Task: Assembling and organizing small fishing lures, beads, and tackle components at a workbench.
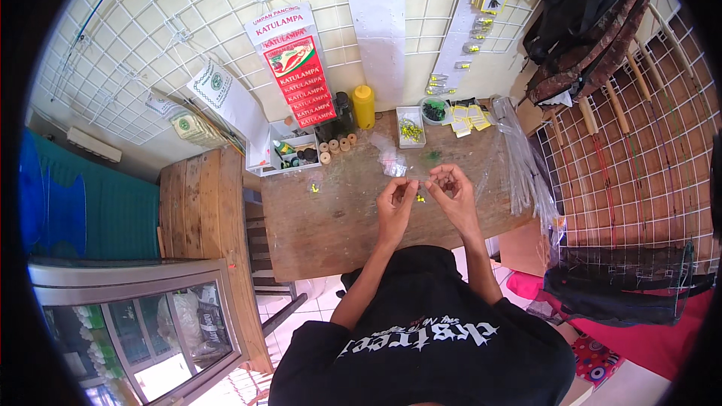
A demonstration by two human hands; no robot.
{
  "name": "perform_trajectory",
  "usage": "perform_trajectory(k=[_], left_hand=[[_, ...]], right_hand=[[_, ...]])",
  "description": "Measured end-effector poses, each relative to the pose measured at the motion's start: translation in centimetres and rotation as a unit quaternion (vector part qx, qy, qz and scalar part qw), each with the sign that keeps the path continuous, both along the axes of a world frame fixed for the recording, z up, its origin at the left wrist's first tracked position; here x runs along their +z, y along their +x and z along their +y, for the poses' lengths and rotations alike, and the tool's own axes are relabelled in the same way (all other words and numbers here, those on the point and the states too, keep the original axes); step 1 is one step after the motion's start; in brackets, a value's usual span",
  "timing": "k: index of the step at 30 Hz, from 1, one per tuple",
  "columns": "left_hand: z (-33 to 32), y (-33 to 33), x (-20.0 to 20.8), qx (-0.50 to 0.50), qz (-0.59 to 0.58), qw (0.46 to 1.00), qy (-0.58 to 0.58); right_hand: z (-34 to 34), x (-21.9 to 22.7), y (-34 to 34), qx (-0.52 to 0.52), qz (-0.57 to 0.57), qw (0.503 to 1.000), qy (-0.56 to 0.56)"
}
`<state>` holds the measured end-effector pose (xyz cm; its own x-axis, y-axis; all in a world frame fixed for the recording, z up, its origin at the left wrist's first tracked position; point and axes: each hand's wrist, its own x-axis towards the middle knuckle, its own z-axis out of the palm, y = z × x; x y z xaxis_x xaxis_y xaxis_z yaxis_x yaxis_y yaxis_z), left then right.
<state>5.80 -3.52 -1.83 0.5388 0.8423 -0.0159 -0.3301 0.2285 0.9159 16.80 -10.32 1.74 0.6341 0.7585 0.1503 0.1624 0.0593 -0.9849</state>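
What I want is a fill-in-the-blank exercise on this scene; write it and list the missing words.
1. The left hand and right hand are close together above a table made of ____.
2. The tall bottle beside the black containers is coloured ____.
3. The box holding small yellow-green pieces is coloured ____.
4. The person's shirt is mostly ____.

Missing words: wood; yellow; white; black.

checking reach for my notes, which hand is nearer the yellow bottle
Left. The left hand is on the near side of the yellow bottle, slightly right of it; the right hand is farther right.
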Motion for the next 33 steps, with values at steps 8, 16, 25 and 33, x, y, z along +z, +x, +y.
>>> perform_trajectory(k=[8,16,25,33], left_hand=[[-0.1,0.1,-0.2,0.022,0.014,0.998,0.057],[0.1,0.4,-0.3,0.108,0.067,0.972,0.199],[0.0,-0.1,-0.3,0.079,0.014,0.996,0.043],[0.0,0.0,-0.6,0.029,0.019,0.998,0.057]], right_hand=[[-0.1,-0.5,-0.2,0.017,-0.007,0.999,-0.043],[0.0,-0.8,-0.2,0.009,-0.078,0.996,-0.037],[0.0,-0.9,0.0,0.013,0.037,0.999,-0.014],[-0.2,-1.2,0.3,0.020,-0.020,0.999,-0.042]])
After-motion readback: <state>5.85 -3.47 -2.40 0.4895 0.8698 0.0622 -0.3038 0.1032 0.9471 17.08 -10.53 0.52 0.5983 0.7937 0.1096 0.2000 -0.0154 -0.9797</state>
